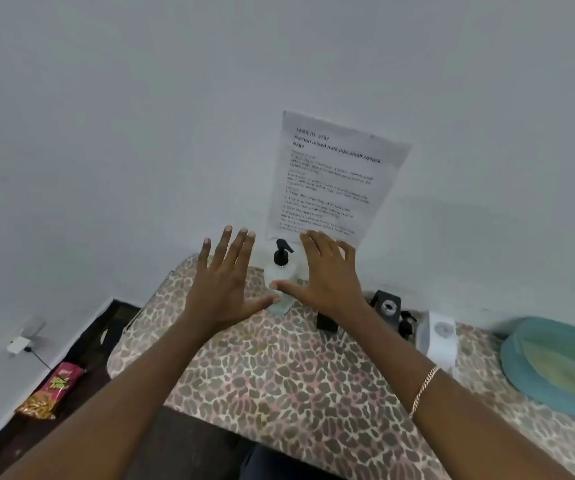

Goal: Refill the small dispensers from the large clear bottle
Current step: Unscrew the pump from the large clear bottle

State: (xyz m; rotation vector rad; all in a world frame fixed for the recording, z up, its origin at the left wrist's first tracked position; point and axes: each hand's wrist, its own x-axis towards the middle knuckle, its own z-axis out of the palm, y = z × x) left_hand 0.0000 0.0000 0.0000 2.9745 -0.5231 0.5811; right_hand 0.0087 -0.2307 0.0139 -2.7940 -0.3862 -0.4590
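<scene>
A clear bottle with a black pump head (281, 271) stands upright at the far edge of the leopard-print table (279, 368), close to the wall. My left hand (225, 285) is spread flat, palm down, just left of it. My right hand (327, 275) is spread the same way just right of it, thumb tip in front of the bottle's lower part. Neither hand holds anything. A black square dispenser (386, 304) and a white square dispenser (438, 336) sit further right, partly hidden behind my right forearm.
A printed instruction sheet (334, 178) hangs on the white wall behind the bottle. A teal basin (556, 362) lies at the right end of the table. On the floor to the left lie a red snack packet (54, 389) and a white plug (19, 344).
</scene>
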